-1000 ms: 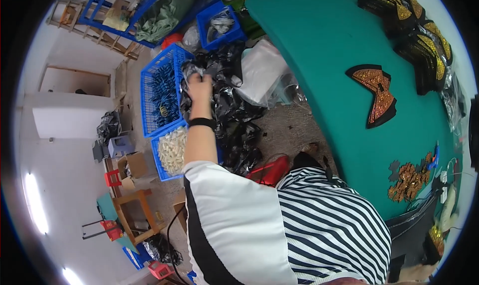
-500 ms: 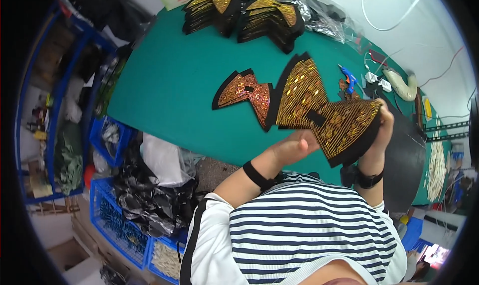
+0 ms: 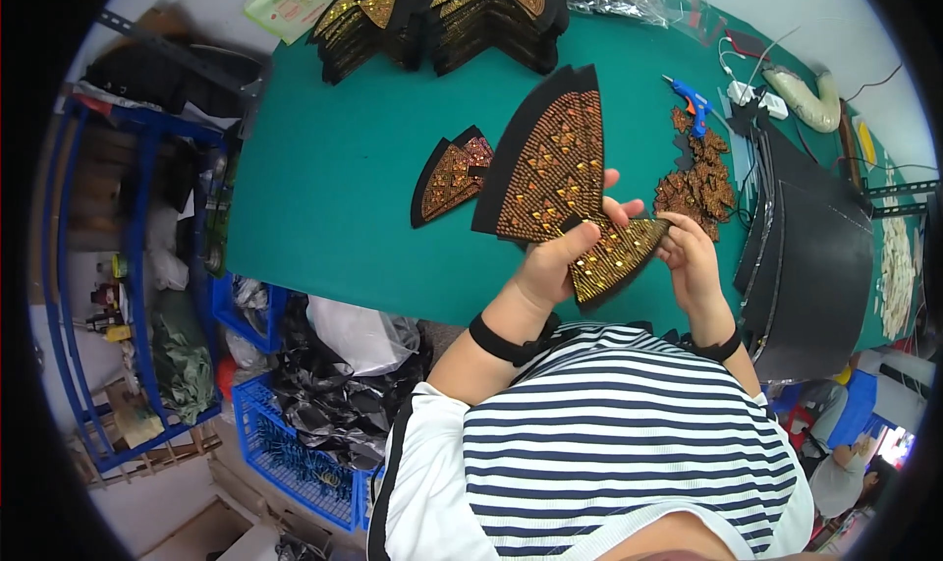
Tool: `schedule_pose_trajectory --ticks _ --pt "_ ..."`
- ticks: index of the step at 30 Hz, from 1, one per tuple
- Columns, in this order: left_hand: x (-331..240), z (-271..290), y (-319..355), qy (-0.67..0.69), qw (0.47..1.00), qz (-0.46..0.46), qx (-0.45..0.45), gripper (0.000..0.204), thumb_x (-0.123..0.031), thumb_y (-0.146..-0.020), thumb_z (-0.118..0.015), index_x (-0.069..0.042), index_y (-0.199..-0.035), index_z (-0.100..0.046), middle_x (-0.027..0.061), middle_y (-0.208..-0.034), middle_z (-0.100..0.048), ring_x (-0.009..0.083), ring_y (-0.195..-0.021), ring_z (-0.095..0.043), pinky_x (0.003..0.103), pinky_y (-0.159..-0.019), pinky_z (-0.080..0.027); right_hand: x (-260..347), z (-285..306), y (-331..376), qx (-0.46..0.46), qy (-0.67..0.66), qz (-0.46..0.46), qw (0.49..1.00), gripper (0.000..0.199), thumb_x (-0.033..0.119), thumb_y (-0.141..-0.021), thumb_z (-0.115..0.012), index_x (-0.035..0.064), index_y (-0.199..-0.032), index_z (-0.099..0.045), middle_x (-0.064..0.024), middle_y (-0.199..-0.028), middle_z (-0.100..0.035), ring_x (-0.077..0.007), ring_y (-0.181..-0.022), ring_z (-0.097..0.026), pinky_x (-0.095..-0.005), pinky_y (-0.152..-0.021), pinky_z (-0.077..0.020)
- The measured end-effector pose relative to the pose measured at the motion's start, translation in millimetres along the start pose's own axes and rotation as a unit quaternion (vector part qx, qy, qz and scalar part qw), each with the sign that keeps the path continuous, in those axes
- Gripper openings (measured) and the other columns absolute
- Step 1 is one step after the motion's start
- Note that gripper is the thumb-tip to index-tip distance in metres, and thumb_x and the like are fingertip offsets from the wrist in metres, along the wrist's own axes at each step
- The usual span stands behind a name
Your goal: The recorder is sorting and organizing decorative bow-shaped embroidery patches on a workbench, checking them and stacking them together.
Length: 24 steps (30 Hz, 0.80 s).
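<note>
A large bow-shaped piece point(image 3: 550, 158), black-edged with gold and bronze sequins, is held up over the table's near side. My left hand point(image 3: 550, 266) is closed around its narrow middle, thumb on the front face, other fingers partly behind. With bent fingertips, my right hand point(image 3: 691, 256) pinches the outer edge of the smaller-looking right wing. That wing tilts toward me, while the left wing stands tall. Behind the piece, a smaller bow with pinkish-copper sequins point(image 3: 447, 183) lies on the green table point(image 3: 344, 188), partly hidden.
Stacks of gold-sequined bows point(image 3: 368, 35) sit at the far edge beside clear plastic wrapping point(image 3: 619, 1). On the right are a blue glue gun point(image 3: 694, 104), a heap of bronze cut-outs point(image 3: 697, 183) and black sheets point(image 3: 810, 256). Blue crates point(image 3: 295, 463) stand at lower left.
The large bow has moved left and turned, its right wing now tilted. My left hand has gone from open below it to gripping its middle. My right hand has shifted left and down.
</note>
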<state>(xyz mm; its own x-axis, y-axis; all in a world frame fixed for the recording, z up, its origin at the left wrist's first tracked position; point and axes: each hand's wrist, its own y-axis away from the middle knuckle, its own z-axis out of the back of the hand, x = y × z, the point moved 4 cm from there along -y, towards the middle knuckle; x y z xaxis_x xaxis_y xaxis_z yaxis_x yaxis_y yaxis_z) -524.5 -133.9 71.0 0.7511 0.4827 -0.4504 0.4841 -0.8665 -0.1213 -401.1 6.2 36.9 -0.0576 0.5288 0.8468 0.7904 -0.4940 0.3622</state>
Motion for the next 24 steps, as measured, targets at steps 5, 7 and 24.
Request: schedule_pose_trajectory --ticks 5,7,24 --pt "-13.7 20.1 -1.9 0.054 0.997 0.015 -0.044 0.049 -0.020 -0.087 -0.050 0.000 -0.129 -0.034 0.0079 -0.091 -0.053 0.0315 -0.111 -0.047 0.046 -0.092 -0.044 2.9 -2.4 -13.5 -0.016 0.090 0.021 0.996 0.027 0.012 -0.086 -0.051 -0.0008 -0.109 -0.053 -0.0101 -0.105 -0.058 -0.0131 -0.090 -0.055 -0.0265 -0.077 -0.0453" --pt "-14.7 25.9 -3.5 0.104 0.993 0.023 -0.041 0.046 -0.023 -0.089 -0.046 0.001 -0.128 -0.036 0.0075 -0.090 -0.053 0.0303 -0.108 -0.049 0.047 -0.095 -0.040 4.6 -1.3 -14.1 -0.027 0.102 0.019 0.994 0.026 0.012 -0.086 -0.051 -0.0004 -0.109 -0.053 -0.0099 -0.105 -0.058 -0.0132 -0.090 -0.055 -0.0263 -0.077 -0.0451" --pt "-19.2 33.9 3.4 -0.346 0.834 0.391 0.180 0.047 -0.012 -0.072 -0.072 -0.003 -0.113 -0.050 0.0022 -0.087 -0.057 0.0135 -0.088 -0.056 0.028 -0.078 -0.045 73.6 -65.1 -35.6 0.235 0.555 0.237 0.762 0.064 0.022 -0.070 -0.072 0.0038 -0.124 -0.045 -0.0167 -0.121 -0.050 -0.0269 -0.113 -0.047 -0.0355 -0.095 -0.0350"
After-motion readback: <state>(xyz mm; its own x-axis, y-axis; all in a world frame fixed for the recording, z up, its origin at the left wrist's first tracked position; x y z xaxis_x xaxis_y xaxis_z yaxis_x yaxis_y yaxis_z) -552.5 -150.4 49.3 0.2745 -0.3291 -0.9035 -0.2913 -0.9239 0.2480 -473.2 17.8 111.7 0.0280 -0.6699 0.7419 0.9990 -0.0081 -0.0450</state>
